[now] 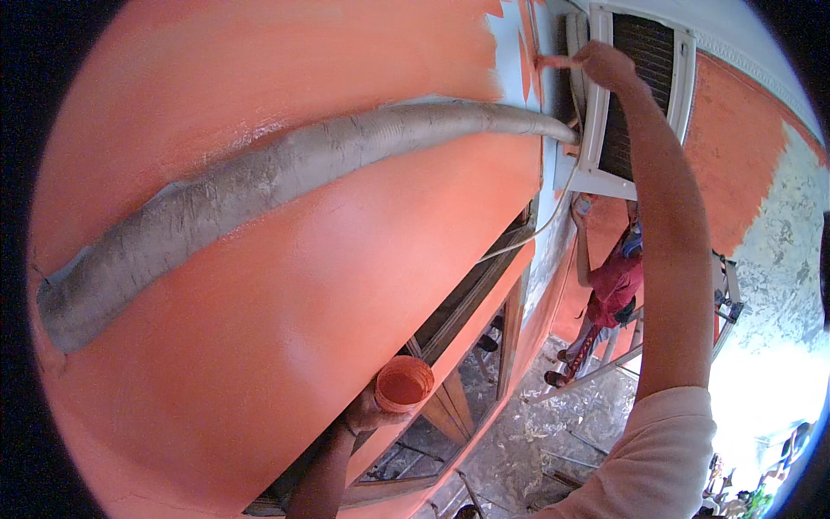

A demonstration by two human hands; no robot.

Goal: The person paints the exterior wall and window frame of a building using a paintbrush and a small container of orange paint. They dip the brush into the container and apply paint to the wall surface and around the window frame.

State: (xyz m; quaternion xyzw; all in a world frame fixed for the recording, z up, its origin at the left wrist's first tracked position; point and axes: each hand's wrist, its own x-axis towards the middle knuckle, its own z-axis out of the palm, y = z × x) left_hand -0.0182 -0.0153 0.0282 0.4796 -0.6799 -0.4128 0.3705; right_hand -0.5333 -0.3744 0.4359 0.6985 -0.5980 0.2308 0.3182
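Orange paint (pixel 404 389) sat in the cup (pixel 405 407) your left grip (pixel 372 414) clasped low by the wall (pixel 346 233), while up high your right grip (pixel 606 66) clutched a brush (pixel 559 62), tip at the part-painted strip (pixel 508 52) beside the louvred unit (pixel 644 86)!

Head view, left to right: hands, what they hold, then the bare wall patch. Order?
Left hand → orange paint cup → brush → right hand → mottled grey-white wall patch.
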